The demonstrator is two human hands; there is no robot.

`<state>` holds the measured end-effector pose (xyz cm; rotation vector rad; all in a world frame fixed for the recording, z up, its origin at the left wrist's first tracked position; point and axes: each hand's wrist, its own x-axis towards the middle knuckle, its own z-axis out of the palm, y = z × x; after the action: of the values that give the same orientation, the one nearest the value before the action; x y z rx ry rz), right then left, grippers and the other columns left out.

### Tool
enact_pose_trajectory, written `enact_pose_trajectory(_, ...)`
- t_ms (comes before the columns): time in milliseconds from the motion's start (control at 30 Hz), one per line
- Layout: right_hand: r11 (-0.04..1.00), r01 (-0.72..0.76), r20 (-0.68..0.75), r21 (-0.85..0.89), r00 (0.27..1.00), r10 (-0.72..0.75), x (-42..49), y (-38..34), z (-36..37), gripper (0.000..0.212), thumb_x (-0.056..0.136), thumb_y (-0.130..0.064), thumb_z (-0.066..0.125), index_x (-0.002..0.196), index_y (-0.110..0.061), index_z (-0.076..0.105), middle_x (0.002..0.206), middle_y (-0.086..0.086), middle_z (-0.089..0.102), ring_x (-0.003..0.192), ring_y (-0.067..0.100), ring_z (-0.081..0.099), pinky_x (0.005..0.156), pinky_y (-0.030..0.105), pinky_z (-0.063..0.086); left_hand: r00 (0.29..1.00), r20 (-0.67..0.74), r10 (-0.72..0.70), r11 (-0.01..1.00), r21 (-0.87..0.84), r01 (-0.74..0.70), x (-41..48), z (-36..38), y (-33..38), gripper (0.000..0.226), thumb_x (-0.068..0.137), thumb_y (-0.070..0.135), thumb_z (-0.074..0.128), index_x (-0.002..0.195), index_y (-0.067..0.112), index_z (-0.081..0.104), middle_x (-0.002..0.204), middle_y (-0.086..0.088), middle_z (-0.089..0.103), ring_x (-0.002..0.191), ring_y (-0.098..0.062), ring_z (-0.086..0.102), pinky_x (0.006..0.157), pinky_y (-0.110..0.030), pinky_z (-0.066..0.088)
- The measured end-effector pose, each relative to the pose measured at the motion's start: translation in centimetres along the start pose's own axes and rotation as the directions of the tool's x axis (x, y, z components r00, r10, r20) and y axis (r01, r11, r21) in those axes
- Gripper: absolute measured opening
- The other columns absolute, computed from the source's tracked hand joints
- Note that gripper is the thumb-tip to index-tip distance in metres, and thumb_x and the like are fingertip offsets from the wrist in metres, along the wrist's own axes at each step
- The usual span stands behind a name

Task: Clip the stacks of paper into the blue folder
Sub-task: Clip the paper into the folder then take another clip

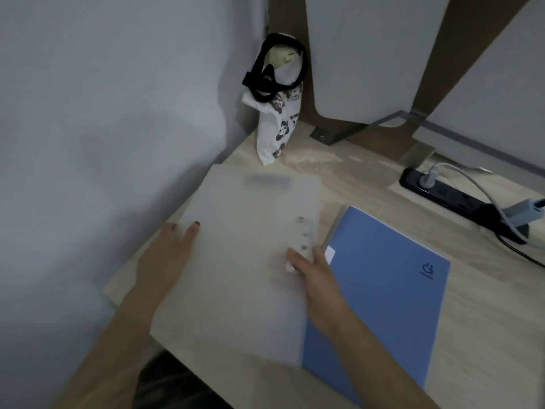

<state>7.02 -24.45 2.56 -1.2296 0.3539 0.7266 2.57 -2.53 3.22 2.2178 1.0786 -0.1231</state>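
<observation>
A translucent white folder cover (236, 246) lies flat on the desk at the left, with small metal rivets and a clip strip (305, 240) near its right edge. A blue folder (383, 290) lies closed beside it on the right, its left part tucked under the white sheet. My left hand (168, 255) rests flat on the white cover's left edge, fingers spread. My right hand (312, 270) pinches the clip strip at the cover's right edge, thumb on top. No loose paper stack is clearly visible.
A printed cloth bag (278, 113) with black straps stands at the back near the wall. A black power strip (451, 199) with a grey plug and cables lies at the right. The wall runs along the left; the desk's front edge (118, 293) is close to my arms.
</observation>
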Motion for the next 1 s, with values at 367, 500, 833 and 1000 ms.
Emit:
enact_pose_trajectory(367,0.978,0.174,-0.275,0.114,0.952,-0.137,-11.0,-2.6,-21.5,0.033,0.085,-0.008,0.05,0.111,-0.026,0.061,0.085,-0.005,0.074,0.069,0.011,0.07,0.057,0.024,0.057,0.787,0.411,0.46,0.865,-0.407,-0.293,-10.7,11.0,9.1,0.032,0.096,0.014,0.042,0.117,0.035,0.054,0.108,0.017,0.059,0.091,0.012,0.058,0.071,0.003,0.038)
enact_pose_trajectory(500,0.981,0.149,-0.394,0.123,0.915,-0.09,-15.7,-1.5,-28.4,0.026,0.088,-0.011,0.048,0.103,-0.025,0.063,0.079,-0.001,0.075,0.065,0.014,0.071,0.053,0.024,0.057,0.579,0.565,0.588,0.796,-0.279,-0.537,-13.8,17.3,10.6,0.046,0.094,-0.002,0.036,0.132,0.022,0.049,0.132,0.013,0.044,0.129,-0.007,0.039,0.098,-0.005,0.032)
enact_pose_trajectory(833,0.989,0.15,-0.573,0.01,0.811,-0.117,-21.5,0.8,-38.3,0.038,0.086,-0.007,0.049,0.121,-0.022,0.055,0.09,0.012,0.074,0.077,0.026,0.072,0.062,0.028,0.059,0.54,0.521,0.661,0.369,0.401,-0.839,-19.8,29.4,10.9,0.077,0.077,0.058,0.031,0.143,0.019,0.031,0.147,-0.015,0.035,0.136,-0.034,0.025,0.107,-0.059,0.027)
enact_pose_trajectory(1000,0.991,0.134,-0.558,-0.03,0.82,-0.127,-21.1,1.0,-39.6,0.038,0.084,-0.011,0.055,0.12,-0.023,0.055,0.093,0.015,0.073,0.082,0.031,0.071,0.059,0.027,0.058,0.577,0.449,0.682,0.387,0.447,-0.806,-20.4,31.1,10.5,0.072,0.081,0.052,0.031,0.146,0.021,0.025,0.15,-0.015,0.033,0.141,-0.032,0.015,0.111,-0.053,-0.002)
